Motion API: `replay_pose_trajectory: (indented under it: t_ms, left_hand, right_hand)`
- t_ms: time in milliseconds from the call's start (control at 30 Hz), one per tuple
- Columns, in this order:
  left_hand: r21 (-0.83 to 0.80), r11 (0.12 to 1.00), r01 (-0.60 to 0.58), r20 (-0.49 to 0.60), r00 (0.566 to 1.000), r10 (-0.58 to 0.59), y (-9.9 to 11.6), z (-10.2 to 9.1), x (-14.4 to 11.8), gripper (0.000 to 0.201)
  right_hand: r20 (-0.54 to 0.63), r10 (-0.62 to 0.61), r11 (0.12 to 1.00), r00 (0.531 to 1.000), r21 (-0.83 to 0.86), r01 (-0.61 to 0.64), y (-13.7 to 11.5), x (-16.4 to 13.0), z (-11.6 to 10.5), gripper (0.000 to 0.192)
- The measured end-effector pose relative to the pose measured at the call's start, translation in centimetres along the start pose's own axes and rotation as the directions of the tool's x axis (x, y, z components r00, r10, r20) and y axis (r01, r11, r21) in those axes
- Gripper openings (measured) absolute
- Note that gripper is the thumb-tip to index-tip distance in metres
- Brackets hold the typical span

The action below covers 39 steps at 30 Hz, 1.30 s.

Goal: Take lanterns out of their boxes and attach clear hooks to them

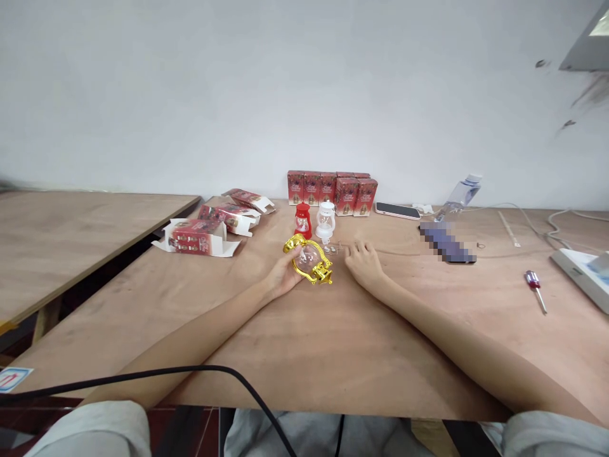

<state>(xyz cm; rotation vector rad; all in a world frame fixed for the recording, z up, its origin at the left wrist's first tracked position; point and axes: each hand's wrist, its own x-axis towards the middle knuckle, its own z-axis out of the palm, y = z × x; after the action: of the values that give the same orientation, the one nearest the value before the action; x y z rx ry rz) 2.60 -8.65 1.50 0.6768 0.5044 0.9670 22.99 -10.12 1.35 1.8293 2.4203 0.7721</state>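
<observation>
Steadying the gold lantern (309,260) on its side on the counter (333,343), the left hand (285,274) clasped it; right hand (364,261) lay loosely spread, empty, beside small clear parts (334,248).

Bright, even indoor light fills the scene, soft and seemingly from overhead — shadows on the wooden table (333,343) are faint, only thin dark patches just under the arms. No hard glare shows on the table; the white wall (238,95) behind it is evenly lit and washed pale. Wide-lens distortion bows the table's edges, stretching things toward the corners. Above and right of the table, dark marks smear with motion blur. A pixelated patch (447,244) masks one spot on the table's right part.
</observation>
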Motion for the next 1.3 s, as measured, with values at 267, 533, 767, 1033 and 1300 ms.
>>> replay_pose_trajectory:
  t_ms: [267,533,767,1033,1300]
  left_hand:
    - [-0.015,1.000,-0.012,-0.022,1.000,0.012,-0.1,0.2,0.0,0.016]
    - [-0.015,1.000,0.008,-0.025,1.000,-0.008,0.0,0.3,-0.1,0.018]
    - [0.012,1.000,0.006,-0.020,1.000,-0.006,0.0,0.3,-0.1,0.016]
    - [0.025,1.000,0.002,-0.015,1.000,-0.001,0.0,0.3,0.0,0.015]
    - [0.020,1.000,0.013,-0.023,1.000,-0.013,0.0,0.4,-0.2,0.016]
  right_hand:
    - [0.032,0.059,0.996,0.998,0.061,-0.061,1.0,0.5,1.4,0.030]
    - [-0.001,-0.051,0.997,0.999,0.060,0.051,1.9,0.8,2.0,0.026]
    - [-0.213,-0.050,0.998,0.976,0.035,0.058,2.0,0.7,2.8,0.023]
    - [-0.035,0.102,0.989,0.994,0.109,-0.097,2.1,0.7,2.9,0.030]
    - [0.056,0.027,0.978,0.998,0.207,-0.038,2.4,0.8,2.4,0.031]
